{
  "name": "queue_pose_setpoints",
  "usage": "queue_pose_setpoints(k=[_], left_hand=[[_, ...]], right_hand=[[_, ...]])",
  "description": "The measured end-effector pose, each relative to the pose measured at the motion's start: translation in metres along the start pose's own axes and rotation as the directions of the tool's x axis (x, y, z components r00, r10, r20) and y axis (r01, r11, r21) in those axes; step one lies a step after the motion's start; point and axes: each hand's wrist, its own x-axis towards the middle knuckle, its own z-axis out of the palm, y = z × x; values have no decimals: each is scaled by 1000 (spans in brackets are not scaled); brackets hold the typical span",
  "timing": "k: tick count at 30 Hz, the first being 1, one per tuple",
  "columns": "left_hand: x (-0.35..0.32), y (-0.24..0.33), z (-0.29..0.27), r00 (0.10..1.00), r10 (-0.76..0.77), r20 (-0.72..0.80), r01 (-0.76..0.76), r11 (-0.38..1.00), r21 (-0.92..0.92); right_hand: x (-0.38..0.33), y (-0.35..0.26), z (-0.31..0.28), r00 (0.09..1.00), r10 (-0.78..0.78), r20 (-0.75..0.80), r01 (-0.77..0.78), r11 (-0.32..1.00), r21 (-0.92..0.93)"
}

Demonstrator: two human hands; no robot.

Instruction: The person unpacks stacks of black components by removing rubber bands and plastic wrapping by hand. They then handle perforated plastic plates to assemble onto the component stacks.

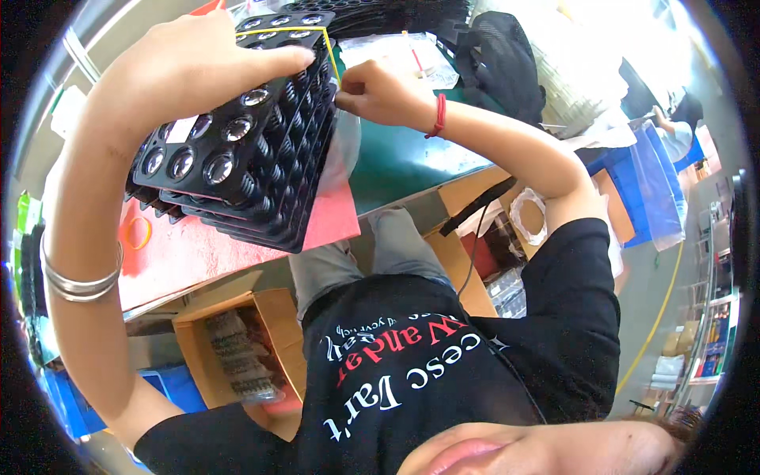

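Observation:
A stack of black plastic trays (273,170) with round clear lenses in rows stands tilted on the table's left side. My left hand (186,67) grips the stack's far left part, its thumb stretched across the top tray; its other fingers are mostly hidden. A thin yellow rubber band (293,30) crosses the top and bends down over the right edge. Beside that edge, my right hand (384,93) is closed, its curled fingers pinching the band's lower end. A small white label (180,130) lies on the top tray.
An orange rubber band (137,233) lies on the pink sheet (210,257). A clear bag (396,57) and black mesh cloth (503,59) rest on the green tabletop (412,170). Below stand cardboard boxes (281,340); a blue bin (645,194) is at right.

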Motion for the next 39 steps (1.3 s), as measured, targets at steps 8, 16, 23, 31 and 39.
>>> queue_pose_setpoints(k=[8, 16, 23, 31, 39], left_hand=[[0, 4, 3, 997, 36, -70, -35, 999, 14], [2, 2, 9, 992, 66, -111, -64, 998, 21], [-13, 15, -3, 998, 28, -58, -31, 998, -48], [-23, 28, -35, 995, -21, 98, 34, 991, -133], [-9, 8, 4, 996, 84, -10, -84, 996, 17]], right_hand=[[15, 4, -38, 916, -195, -350, 209, 978, 2], [42, 5, -65, 939, -140, -315, 211, 956, 205], [80, 33, -37, 966, -180, -186, 214, 960, 179], [103, 79, 11, 939, -335, -72, 331, 941, -62], [134, 79, -88, 754, -260, -604, 122, 958, -259]])
